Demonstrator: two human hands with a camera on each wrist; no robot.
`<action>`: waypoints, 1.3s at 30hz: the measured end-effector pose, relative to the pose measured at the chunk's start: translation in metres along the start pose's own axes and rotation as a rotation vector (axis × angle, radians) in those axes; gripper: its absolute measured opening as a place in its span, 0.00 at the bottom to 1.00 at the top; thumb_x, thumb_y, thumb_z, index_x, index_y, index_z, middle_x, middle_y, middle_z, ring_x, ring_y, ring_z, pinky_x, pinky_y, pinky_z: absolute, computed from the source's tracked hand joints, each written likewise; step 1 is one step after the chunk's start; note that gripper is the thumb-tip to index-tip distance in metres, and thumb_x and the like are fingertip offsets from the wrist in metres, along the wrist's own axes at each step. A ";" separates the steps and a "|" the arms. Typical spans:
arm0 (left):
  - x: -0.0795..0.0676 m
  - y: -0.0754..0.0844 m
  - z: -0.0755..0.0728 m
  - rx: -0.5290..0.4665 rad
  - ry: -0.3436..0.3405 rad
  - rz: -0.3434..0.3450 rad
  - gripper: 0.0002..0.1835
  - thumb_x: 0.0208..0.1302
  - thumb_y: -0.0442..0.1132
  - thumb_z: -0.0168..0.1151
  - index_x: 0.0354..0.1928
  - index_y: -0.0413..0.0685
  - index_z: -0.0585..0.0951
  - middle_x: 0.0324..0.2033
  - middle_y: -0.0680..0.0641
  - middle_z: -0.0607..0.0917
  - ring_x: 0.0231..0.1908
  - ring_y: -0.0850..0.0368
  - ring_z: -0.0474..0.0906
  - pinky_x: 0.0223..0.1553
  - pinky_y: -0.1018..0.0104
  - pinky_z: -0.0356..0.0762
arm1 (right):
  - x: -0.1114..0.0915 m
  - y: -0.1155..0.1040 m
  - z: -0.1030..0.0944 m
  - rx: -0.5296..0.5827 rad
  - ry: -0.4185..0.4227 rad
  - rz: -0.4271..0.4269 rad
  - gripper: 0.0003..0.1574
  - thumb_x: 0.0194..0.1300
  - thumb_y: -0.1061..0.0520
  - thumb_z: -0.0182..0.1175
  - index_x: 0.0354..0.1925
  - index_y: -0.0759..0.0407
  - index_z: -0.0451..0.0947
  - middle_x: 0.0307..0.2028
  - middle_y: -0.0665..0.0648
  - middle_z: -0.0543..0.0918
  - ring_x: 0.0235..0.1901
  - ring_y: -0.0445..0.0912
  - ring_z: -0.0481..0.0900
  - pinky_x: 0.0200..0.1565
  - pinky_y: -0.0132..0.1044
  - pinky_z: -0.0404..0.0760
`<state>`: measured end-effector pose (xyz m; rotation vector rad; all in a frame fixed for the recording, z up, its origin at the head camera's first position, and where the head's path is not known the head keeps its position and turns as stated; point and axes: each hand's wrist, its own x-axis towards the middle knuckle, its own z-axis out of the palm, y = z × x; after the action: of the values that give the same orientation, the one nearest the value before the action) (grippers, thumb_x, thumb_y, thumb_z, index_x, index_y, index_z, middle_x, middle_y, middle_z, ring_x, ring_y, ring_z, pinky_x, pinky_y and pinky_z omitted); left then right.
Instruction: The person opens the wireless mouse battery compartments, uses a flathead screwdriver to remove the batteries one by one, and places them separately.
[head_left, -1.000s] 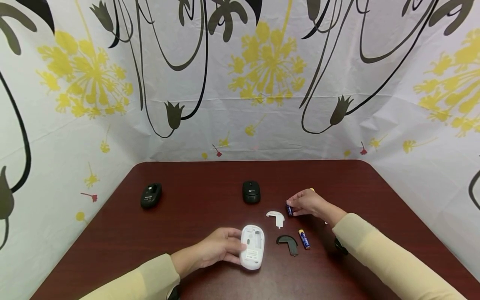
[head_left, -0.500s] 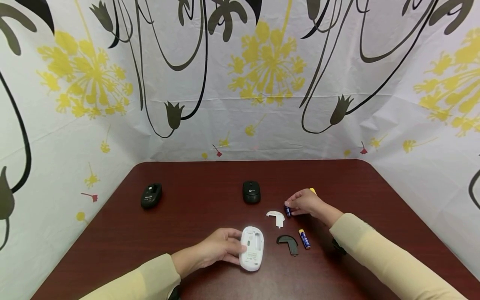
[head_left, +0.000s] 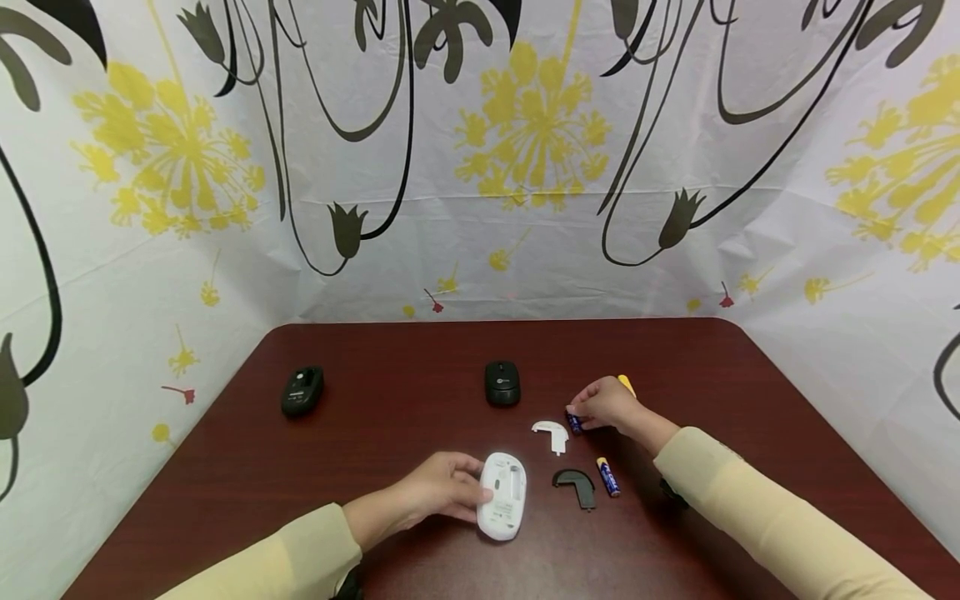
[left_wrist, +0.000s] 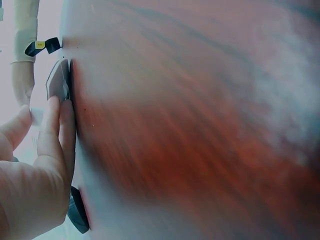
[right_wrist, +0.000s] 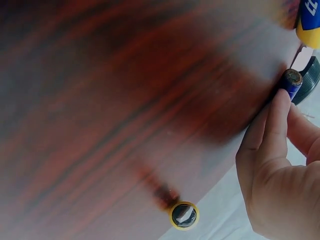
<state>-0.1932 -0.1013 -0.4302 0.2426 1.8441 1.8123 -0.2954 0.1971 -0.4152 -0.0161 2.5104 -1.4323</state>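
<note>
My left hand [head_left: 444, 487] grips a white computer mouse [head_left: 502, 497] by its left side, its underside facing up with an open battery compartment. In the left wrist view the mouse [left_wrist: 58, 80] appears edge-on at the fingertips. Further back on the right, my right hand [head_left: 609, 404] pinches a blue battery [head_left: 573, 423] at or just above the table. One end of that battery [right_wrist: 293, 77] shows between thumb and fingers in the right wrist view. Just left of it lies a white battery cover [head_left: 552, 435]. Nearer me are a black cover [head_left: 577, 483] and a blue-and-yellow battery [head_left: 608, 477].
A black mouse [head_left: 502, 383] stands at the back middle of the dark red table [head_left: 405, 358]. Another black mouse [head_left: 302, 392] is at the back left. Behind my right hand a yellow-ended thing [head_left: 626, 384] is partly hidden. A patterned sheet [head_left: 450, 167] hangs around the table.
My right hand has shifted slightly left with the battery, and more of the yellow-ended thing behind it shows. The white mouse in my left hand has tilted a little.
</note>
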 end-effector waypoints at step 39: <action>-0.002 0.005 -0.008 0.108 0.002 -0.048 0.20 0.57 0.26 0.66 0.50 0.25 0.74 0.26 0.38 0.83 0.25 0.49 0.83 0.29 0.57 0.85 | -0.004 -0.004 -0.002 -0.011 -0.035 0.007 0.11 0.65 0.65 0.63 0.39 0.75 0.79 0.33 0.61 0.81 0.31 0.49 0.81 0.36 0.43 0.86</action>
<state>-0.1965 -0.1093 -0.4255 0.2345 1.9348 1.6841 -0.2928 0.1976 -0.4099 -0.0348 2.4878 -1.4035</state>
